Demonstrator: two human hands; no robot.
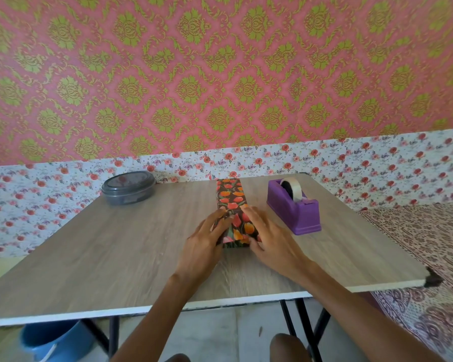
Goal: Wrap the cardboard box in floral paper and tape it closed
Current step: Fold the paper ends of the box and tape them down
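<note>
Between the hands, a long box (230, 194) wrapped in floral paper (242, 229), lying on a wooden table (115, 244). Left hand (207, 237) flat against its left side. Right hand (271, 239) spread over its top, thumb at the folded near end. Just right of the right hand, a purple tape dispenser (296, 210). Well beyond the left hand, a lidded round container (128, 188).

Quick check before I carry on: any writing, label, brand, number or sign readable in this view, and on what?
None can be read.
Wrapped box: only its flower print, no lettering.
Purple tape dispenser: no brand or label visible on the sides shown.
Grey lidded container: only reflections on the lid.
Wallpaper: patterns, no letters.
</note>
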